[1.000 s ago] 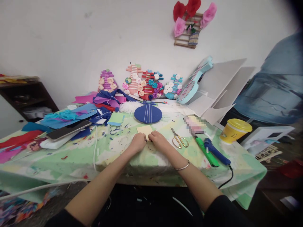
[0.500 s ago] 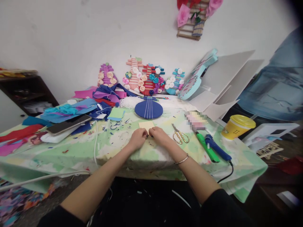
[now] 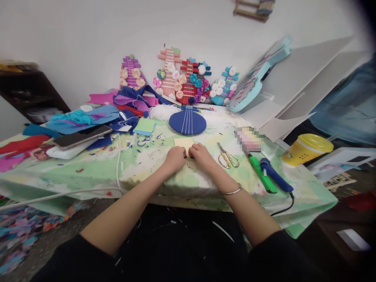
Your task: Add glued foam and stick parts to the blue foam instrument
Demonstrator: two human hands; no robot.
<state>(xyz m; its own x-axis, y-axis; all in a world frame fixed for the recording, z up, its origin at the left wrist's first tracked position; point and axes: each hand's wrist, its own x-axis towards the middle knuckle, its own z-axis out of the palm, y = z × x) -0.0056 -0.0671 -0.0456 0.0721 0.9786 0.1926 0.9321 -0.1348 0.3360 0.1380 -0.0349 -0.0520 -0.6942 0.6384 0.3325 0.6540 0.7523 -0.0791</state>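
My left hand (image 3: 175,158) and my right hand (image 3: 200,157) are close together over the front of the table, fingers curled inward and fingertips nearly meeting. Both are closed; anything pinched between the fingertips is too small or hidden to make out. Just behind them lies a pale yellow paper square (image 3: 183,142), its near part covered by the hands. Beyond it rests a round dark blue lute-shaped craft (image 3: 188,122) with white strings. Gold-handled scissors (image 3: 227,156) lie to the right of my right hand.
A green cutter (image 3: 262,174), a blue glue gun (image 3: 277,177) with a cord and a yellow lidded cup (image 3: 307,149) stand right. Left are green paper squares (image 3: 145,126), a phone (image 3: 84,136), a white cable (image 3: 118,164) and coloured cloth. Flowered lute crafts (image 3: 188,80) lean on the wall.
The view has tilted down and shifted slightly left, so things sit higher and farther right. My hands stay closed at the yellow paper, with only slight finger movement.
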